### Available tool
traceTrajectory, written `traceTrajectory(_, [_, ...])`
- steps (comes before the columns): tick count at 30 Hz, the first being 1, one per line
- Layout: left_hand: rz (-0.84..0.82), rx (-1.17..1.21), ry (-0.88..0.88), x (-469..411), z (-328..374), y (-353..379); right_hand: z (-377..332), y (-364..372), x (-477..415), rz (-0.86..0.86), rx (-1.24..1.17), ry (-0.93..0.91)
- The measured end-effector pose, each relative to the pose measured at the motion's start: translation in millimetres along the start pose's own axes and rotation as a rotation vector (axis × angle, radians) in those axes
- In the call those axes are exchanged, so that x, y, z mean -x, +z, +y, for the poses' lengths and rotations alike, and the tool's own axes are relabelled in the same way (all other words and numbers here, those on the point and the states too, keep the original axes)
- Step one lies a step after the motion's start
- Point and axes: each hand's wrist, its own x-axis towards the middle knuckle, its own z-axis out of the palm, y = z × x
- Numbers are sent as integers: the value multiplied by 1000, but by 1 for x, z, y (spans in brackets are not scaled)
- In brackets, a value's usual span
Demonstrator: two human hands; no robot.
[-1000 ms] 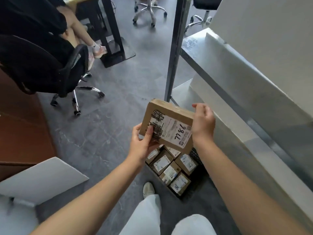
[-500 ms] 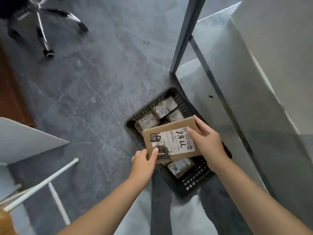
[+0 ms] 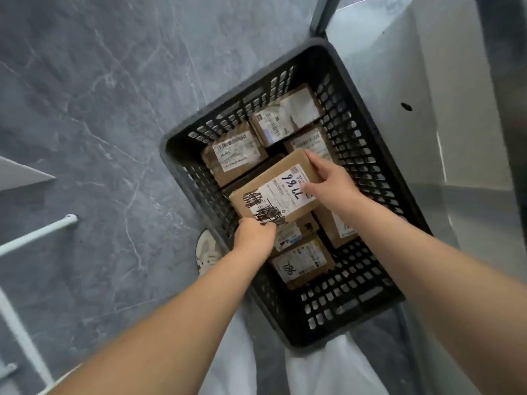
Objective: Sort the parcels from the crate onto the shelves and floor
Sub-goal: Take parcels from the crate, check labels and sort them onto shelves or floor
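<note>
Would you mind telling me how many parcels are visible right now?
7: the held parcel between left hand and right hand; three far parcels in the crate; three near parcels partly under it. More may be hidden.

A grey marble-veined tile floor [image 3: 99,124] carries a black perforated plastic crate [image 3: 336,312] just right of centre. A white shoe [image 3: 206,253] stands touching the crate's 8 o'clock side, and a grey metal shelf post [image 3: 323,15] stands by its 12 o'clock corner.

We see a grey marbled floor [image 3: 99,109], a white tube frame [image 3: 37,235] at nine o'clock, a metal shelf [image 3: 427,138] at two o'clock.
</note>
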Motion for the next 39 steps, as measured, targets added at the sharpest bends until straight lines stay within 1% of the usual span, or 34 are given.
traceTrajectory(2, [35,-14,-37,-11,3,7,7,9,-16,16,25,-17])
traceTrajectory(6, [196,13,-91,-24,14,10,15,21,-35,46,-113,-38])
traceTrajectory(10, [309,-3,-73,-25,22,2,19,34,-39,73,-187,-39])
traceTrajectory(13, [294,-51,-131,-17,25,0,19,49,-32,70,-125,-30])
traceTrajectory(16, [265,-153,-177,-8,33,1,17,52,-27,62,-43,-10])
traceTrajectory(18, [251,-242,-152,-4,39,-1,12,51,-25,41,27,16])
traceTrajectory(20, [197,-251,-105,-3,43,-3,7,50,-21,38,118,40])
traceTrajectory(23, [161,-225,2,10,50,-14,-5,47,-5,86,263,51])
traceTrajectory(26, [180,-230,183,36,58,-30,-28,38,22,146,341,-31])
traceTrajectory(29, [212,-235,376,79,70,-56,-70,24,57,151,359,-127])
traceTrajectory(31, [254,-221,513,110,85,-82,-109,10,83,188,377,-199])
traceTrajectory(34, [337,-233,740,158,113,-136,-181,-17,124,322,371,-315])
traceTrajectory(37, [449,-281,928,220,141,-202,-264,-47,176,445,391,-426])
traceTrajectory(39, [541,-315,1041,271,159,-247,-318,-67,220,528,450,-502])
